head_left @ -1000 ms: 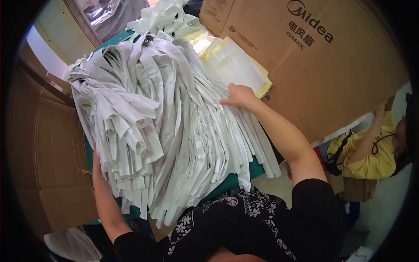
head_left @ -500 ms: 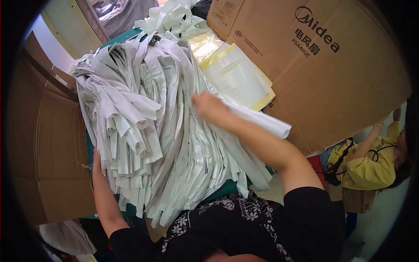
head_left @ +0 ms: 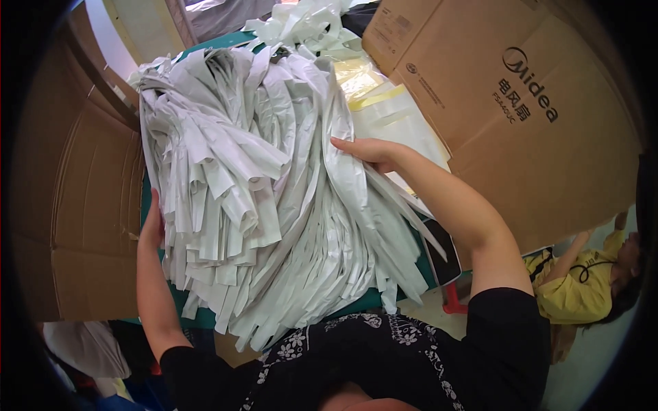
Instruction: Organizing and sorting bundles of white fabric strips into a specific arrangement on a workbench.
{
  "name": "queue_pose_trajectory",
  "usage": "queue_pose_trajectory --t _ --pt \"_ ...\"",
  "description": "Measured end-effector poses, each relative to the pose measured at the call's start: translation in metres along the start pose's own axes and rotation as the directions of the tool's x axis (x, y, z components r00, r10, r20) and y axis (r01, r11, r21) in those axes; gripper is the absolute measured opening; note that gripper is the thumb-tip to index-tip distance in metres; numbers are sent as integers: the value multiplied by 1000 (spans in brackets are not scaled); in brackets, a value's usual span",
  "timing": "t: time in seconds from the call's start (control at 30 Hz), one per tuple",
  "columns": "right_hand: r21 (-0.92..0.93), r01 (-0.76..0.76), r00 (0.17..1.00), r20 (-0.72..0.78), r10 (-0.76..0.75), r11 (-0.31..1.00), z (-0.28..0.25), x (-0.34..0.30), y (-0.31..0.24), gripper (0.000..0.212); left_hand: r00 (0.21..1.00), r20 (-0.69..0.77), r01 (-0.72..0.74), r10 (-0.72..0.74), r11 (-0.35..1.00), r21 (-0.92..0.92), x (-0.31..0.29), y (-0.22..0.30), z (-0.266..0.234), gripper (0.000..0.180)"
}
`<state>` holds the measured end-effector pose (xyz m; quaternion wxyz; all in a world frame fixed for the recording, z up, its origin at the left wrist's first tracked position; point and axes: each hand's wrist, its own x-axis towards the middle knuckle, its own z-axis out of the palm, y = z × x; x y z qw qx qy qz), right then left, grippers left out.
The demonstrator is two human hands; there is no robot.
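A big heap of white plastic strips [head_left: 301, 226], long, thin and folded in layers, hangs over the near side of a green table [head_left: 370, 300]. At its right side my right hand [head_left: 375, 152] grips the edge of the strips, its thumb on top and the other fingers mostly hidden beneath them. Along the heap's left flank lies my left hand [head_left: 153, 216], fingers stretched upward against the strips. Its palm and thumb are partly covered.
A large cardboard box [head_left: 480, 123] stands at the right, another cardboard panel [head_left: 82, 219] at the left. Beside the heap are white sheets with yellow edges [head_left: 391, 120]. More crumpled white plastic [head_left: 305, 24] lies behind. A person in yellow [head_left: 579, 288] is at the far right.
My right hand has come from above the heap to its right edge and taken hold there. The rolled strip sticking out rightward no longer shows there. The whole view has shifted slightly.
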<state>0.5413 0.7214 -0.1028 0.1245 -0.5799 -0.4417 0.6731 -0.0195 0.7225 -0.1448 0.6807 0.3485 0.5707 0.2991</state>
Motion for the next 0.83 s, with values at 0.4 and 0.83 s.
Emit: queue_pose_trajectory --t 0.4,0.83 --pt "-41 -170 978 -132 164 985 28 23 -7 96 999 -49 12 -16 997 -73 1 1 17 86" --pt "358 35 961 244 -130 933 50 69 -10 73 980 -194 26 -34 999 -43 -31 36 50 56"
